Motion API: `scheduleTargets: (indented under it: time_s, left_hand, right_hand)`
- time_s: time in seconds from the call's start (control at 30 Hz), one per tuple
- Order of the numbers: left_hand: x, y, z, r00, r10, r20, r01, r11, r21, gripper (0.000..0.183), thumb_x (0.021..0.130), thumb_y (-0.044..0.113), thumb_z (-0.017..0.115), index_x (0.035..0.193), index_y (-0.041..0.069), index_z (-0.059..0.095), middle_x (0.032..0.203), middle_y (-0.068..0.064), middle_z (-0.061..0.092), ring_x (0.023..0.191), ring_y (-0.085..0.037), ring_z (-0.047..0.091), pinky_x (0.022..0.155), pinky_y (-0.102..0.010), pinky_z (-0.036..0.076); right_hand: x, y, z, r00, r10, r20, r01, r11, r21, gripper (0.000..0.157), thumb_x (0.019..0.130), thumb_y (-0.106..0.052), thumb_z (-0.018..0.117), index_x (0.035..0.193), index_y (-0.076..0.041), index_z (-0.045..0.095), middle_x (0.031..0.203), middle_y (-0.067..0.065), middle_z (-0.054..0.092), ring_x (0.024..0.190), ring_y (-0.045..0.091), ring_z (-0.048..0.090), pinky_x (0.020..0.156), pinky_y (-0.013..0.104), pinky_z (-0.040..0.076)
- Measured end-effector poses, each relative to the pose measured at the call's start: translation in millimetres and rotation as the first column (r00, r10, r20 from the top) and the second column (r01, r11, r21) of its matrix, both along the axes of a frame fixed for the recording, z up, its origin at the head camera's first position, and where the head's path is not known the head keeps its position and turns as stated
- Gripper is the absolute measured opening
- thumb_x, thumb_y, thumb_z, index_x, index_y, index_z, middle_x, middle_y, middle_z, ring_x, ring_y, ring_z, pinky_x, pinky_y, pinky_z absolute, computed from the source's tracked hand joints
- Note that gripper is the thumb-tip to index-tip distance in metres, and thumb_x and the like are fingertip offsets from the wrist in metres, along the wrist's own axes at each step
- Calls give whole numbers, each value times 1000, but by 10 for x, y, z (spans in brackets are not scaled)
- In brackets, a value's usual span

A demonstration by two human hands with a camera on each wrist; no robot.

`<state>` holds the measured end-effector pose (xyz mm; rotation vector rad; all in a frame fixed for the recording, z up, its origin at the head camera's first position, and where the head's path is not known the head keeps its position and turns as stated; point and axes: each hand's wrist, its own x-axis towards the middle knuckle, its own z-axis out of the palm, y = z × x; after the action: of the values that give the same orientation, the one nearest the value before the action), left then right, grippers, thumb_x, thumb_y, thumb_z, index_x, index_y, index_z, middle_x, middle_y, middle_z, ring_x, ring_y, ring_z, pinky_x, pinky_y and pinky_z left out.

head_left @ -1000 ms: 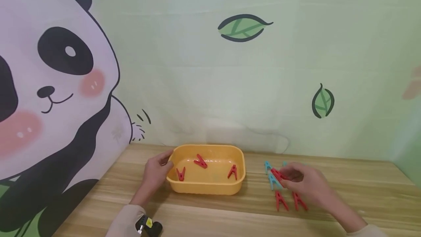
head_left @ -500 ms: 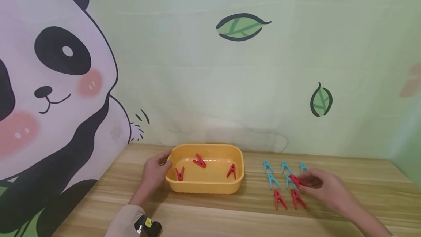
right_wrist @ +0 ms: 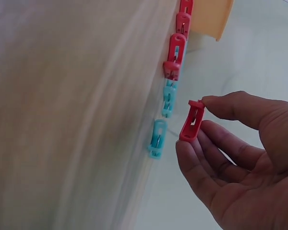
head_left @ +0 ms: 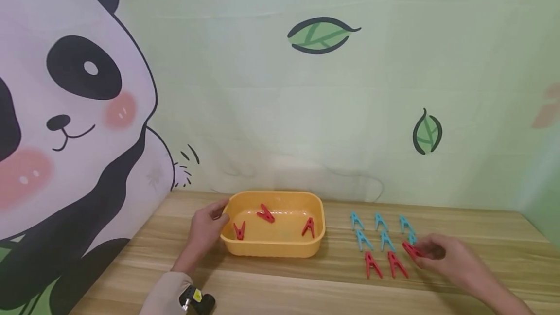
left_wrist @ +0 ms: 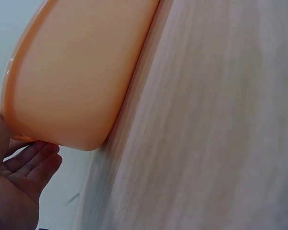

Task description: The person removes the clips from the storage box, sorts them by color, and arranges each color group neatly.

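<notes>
My left hand (head_left: 209,225) grips the left rim of a yellow plastic basin (head_left: 280,250), thumb over the edge; the left wrist view shows its fingers (left_wrist: 38,165) against the outer wall. In the basin lie 3 red clothespins, one of them a red clothespin (head_left: 308,227) near the right end. My right hand (head_left: 450,259) pinches another red clothespin (right_wrist: 193,120) between thumb and fingertips. In the head view it is held just in front of a blue clothespin (head_left: 412,237) and right of two red clothespins (head_left: 397,264) on the table.
Several blue clothespins (head_left: 379,221) stand in two rows on the wooden table (head_left: 280,288), behind the red ones and right of the basin. A pale green backdrop (head_left: 245,111) with a panda print rises behind the table.
My right hand has moved to the right with the red clothespin, past the front of the blue clothespins, uncovering them. The left hand stays on the basin.
</notes>
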<state>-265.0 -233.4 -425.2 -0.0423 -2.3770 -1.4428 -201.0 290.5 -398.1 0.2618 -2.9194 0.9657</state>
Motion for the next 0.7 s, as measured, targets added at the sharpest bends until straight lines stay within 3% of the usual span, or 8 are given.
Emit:
scheduleTargets:
  time_s: [0.33,0.7]
  left_hand:
    - [-6,3,7,1000,5,9,-5,1000,-3,43,95,-6,62,138,-11,64,132,-30,68,122,-44,67,103,-51,55]
    - [-2,6,8,1000,3,21,-3,1000,3,44,96,-5,61,139,-10,63,134,-29,67,123,-43,67,104,-50,54]
  right_hand:
    - [54,139,-83,1000,1,28,-4,997,76,21,86,-6,83,104,1,76,96,3,75,87,21,69,71,32,60]
    - [74,194,-92,996,0,87,-9,995,102,16,85,-10,84,98,-4,77,91,-2,71,86,20,67,73,40,59]
